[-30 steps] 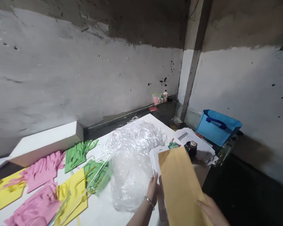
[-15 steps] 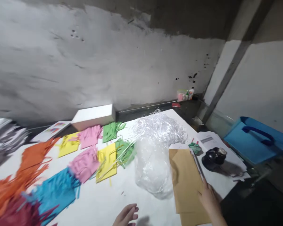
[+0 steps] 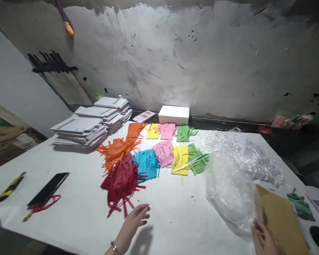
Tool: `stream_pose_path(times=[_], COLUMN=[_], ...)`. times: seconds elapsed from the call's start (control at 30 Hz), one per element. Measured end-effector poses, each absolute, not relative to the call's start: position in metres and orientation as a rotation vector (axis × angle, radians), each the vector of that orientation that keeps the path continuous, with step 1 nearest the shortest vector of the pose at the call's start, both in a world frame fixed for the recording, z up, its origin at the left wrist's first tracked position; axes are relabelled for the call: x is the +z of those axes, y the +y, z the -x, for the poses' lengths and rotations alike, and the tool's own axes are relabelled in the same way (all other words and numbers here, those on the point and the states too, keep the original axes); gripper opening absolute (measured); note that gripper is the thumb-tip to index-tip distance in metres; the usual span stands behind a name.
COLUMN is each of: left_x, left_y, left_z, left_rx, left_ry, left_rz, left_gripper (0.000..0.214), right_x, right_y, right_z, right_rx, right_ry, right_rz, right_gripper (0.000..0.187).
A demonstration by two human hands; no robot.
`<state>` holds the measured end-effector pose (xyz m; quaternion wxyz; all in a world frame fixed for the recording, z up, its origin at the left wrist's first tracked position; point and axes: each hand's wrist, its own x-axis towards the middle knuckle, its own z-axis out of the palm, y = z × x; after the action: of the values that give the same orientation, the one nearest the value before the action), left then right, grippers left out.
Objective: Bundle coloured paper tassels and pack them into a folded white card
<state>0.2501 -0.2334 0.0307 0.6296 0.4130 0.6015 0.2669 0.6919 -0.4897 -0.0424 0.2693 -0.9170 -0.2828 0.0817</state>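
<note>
Leftward now: left hand (image 3: 135, 219) spread over white table (image 3: 69, 212), right hand (image 3: 264, 239) holding envelope (image 3: 281, 219).

The brown envelope (image 3: 280, 221) is a plain kraft-paper sleeve, flat and unmarked on the face that shows, with one short edge pointing away toward the wall. It lies tilted at the near right of the white table (image 3: 69, 166), its far left corner tucked against the crumpled clear plastic bag (image 3: 230, 191), which overlaps that edge a little. The right hand (image 3: 264, 241) touches its near left edge, fingers laid on the paper. The red paper fringe (image 3: 121, 179) is a loose heap of dark red cut strips splayed outward, lying left of the bag near the middle of the table, just beyond the left hand (image 3: 134, 221), which hovers with fingers spread, not touching it.
</note>
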Motion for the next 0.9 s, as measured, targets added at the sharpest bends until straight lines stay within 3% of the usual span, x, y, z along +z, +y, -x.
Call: stream_pose_path(times=[0.17, 0.37, 0.47, 0.73, 0.9], left_x=[0.012, -0.015, -0.03, -0.053, -0.051], left_y=[-0.177, -0.119, -0.103, -0.074, -0.053], left_z=[-0.176, -0.113, -0.101, -0.073, -0.061], left_rx=[0.623, 0.615, 0.581, 0.217, 0.064], left_ry=[1.365, 1.349, 1.284, 1.147, 1.032], left_rz=[-1.164, -1.607, -1.866, -2.422, -2.479], left_gripper=[0.062, 0.037, 0.031, 0.053, 0.063], right_x=[-0.043, -0.034, -0.035, -0.046, -0.058], right_y=[-0.367, -0.254, -0.209, -0.153, -0.151], right_z=[-0.515, -0.353, -0.322, -0.317, -0.318], right_rx=[0.431, 0.67, 0.705, 0.712, 0.708], right_ry=[-1.211, -1.493, -1.537, -1.648, -1.71], right_rz=[2.15, 1.997, 1.991, 2.018, 1.988], right_gripper=[0.043, 0.034, 0.032, 0.028, 0.028])
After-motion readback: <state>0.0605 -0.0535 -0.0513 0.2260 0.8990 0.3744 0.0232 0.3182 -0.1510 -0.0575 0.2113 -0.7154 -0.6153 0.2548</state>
